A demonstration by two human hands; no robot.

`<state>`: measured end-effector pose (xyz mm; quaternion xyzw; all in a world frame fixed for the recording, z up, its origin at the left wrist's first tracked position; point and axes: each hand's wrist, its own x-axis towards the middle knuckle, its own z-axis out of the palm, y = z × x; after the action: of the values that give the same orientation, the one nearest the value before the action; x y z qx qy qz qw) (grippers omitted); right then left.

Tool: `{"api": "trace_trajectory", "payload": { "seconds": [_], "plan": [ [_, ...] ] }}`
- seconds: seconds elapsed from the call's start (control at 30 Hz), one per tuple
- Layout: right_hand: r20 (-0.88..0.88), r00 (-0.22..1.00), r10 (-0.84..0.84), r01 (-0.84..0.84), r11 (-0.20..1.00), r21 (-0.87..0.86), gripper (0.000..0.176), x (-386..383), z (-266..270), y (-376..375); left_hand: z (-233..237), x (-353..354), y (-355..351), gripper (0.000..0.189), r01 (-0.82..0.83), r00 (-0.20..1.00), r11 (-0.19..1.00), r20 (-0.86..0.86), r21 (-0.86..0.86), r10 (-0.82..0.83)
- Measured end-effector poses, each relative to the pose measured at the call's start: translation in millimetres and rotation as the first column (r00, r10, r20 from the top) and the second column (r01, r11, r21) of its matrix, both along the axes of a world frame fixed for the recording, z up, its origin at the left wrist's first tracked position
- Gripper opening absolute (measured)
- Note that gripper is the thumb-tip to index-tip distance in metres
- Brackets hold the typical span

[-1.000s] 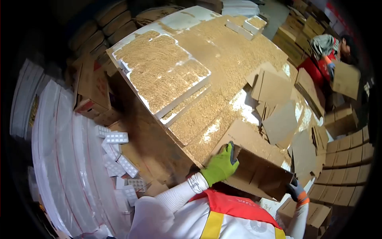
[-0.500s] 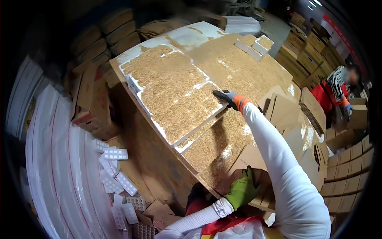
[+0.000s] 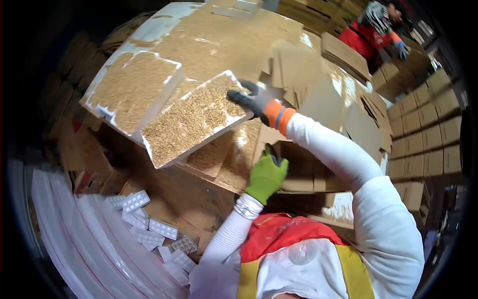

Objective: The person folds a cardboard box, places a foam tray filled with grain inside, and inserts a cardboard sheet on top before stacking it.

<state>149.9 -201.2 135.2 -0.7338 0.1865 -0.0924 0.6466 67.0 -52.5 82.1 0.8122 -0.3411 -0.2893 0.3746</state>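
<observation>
My right hand [image 3: 251, 102], in a grey and orange glove, grips the right end of a white foam tray [image 3: 196, 119] filled with tan husk-like grains. The tray is tilted and lifted over the table's near edge. My left hand [image 3: 268, 174], in a green glove, is closed on the left edge of an open cardboard box [image 3: 301, 174] in front of my body; part of its grip is hidden. Another filled white foam tray [image 3: 132, 84] lies to the left of the lifted one.
Loose husks cover the table [image 3: 224, 45]. Flat cardboard sheets [image 3: 323, 104] lie on the right, beyond them stacked cartons [image 3: 423, 134]. A person [image 3: 371, 35] works at the far right. Egg-carton-like trays [image 3: 149, 234] are on the lower left beside plastic-wrapped stacks [image 3: 89, 234].
My right hand has lifted the foam tray from beside the other and brought it nearer, tilted. The view has turned. My left hand stays at the cardboard box.
</observation>
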Motion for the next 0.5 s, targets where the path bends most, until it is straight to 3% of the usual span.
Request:
{"api": "trace_trajectory", "payload": {
  "seconds": [0.1,0.17,0.2,0.23,0.27,0.3,0.33,0.37,0.43,0.47,0.5],
  "plan": [
    [0.036,0.984,-0.173,0.171,0.985,0.033,0.075,-85,32,-38,-14,3,-2,0.067,0.029,0.995,0.997,-0.092,-0.070,-0.036],
    [0.026,0.968,-0.249,0.246,0.966,0.086,0.070,-157,70,-49,-12,3,1,0.049,0.053,0.999,0.999,-0.011,0.014,-0.053],
    [0.020,0.958,-0.285,0.282,0.955,0.087,0.068,-192,89,-45,-35,2,8,0.048,0.099,0.985,0.992,0.147,-0.076,-0.087],
    [-0.007,0.929,-0.369,0.368,0.924,0.106,0.062,-229,90,-49,-66,3,21,0.047,0.271,0.820,0.940,0.561,-0.209,-0.111],
    [-0.037,0.893,-0.448,0.449,0.885,0.122,0.056,-267,90,-55,-86,6,28,0.047,0.390,0.593,0.884,0.805,-0.260,-0.025],
    [0.056,0.964,-0.259,0.245,0.790,-0.562,0.051,-316,90,-66,-100,11,33,0.047,0.428,0.563,0.851,0.826,-0.306,0.013],
    [0.028,0.972,-0.233,0.187,0.697,-0.693,0.046,-340,93,-57,-102,13,38,0.048,0.440,0.652,0.790,0.757,-0.427,0.047],
    [0.004,0.976,-0.216,0.132,0.580,-0.804,0.042,-365,95,-48,-77,11,36,0.043,0.130,0.986,0.741,0.006,-0.659,-0.167],
    [-0.027,0.944,-0.330,0.232,0.716,-0.658,0.040,-396,91,-30,-55,23,23,0.043,0.216,0.976,0.848,0.139,-0.483,-0.169],
    [-0.017,0.958,-0.287,0.170,0.613,-0.772,0.041,-414,80,-30,-59,27,22,0.044,0.268,0.961,0.868,0.176,-0.418,-0.212],
    [-0.035,0.929,-0.368,0.254,0.704,-0.663,0.042,-423,70,-28,-62,30,21,0.044,0.320,0.942,0.881,0.213,-0.349,-0.258]
  ]
}}
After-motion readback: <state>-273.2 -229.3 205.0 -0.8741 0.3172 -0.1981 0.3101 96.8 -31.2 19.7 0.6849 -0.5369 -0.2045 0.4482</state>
